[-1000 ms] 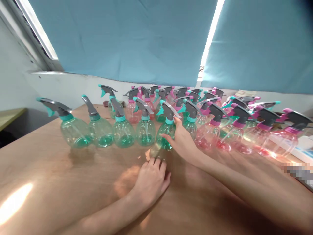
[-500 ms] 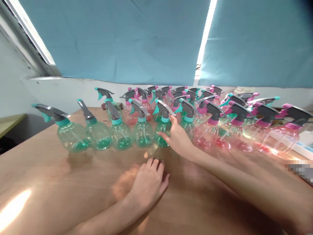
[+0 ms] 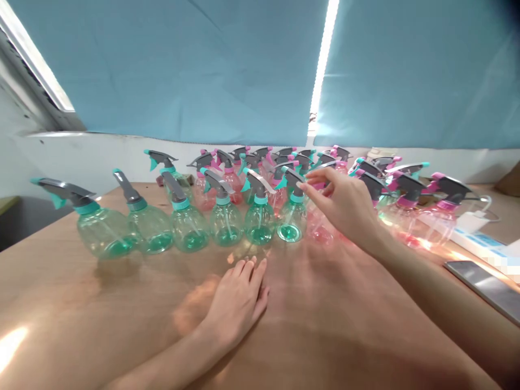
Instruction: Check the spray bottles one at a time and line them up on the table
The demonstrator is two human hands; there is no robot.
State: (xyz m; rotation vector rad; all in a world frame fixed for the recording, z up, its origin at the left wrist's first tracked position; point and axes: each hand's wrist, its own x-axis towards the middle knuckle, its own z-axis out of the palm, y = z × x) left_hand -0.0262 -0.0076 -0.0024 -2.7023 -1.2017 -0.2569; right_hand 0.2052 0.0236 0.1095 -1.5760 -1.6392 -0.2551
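- One hand, the right hand (image 3: 349,203), reaches forward with bent fingers; its thumb and forefinger, a little apart, are at the rear of a grey spray head (image 3: 293,177). Whether they pinch it, I cannot tell.
- That spray head tops a green bottle (image 3: 291,219), sixth from the left in the front row, about upright on the table (image 3: 142,325).
- The left hand (image 3: 238,298) lies palm down on the wood, nearer the person, fingers loosely stretched out, holding nothing that shows.
- The step in hand looks like handling this bottle by its top, at the right end of the green run.
- The next move seems to call for either a sure grip on the head or a clean release, without knocking the pink bottle (image 3: 320,234) just beside it, partly hidden by the hand.
- Leftward, five more green bottles (image 3: 189,230) make up the row.
- Behind stand crowded back bottles (image 3: 231,183), pink and green.
- Well to the right lies a phone (image 3: 487,287); a blue curtain (image 3: 182,70) hangs beyond everything.
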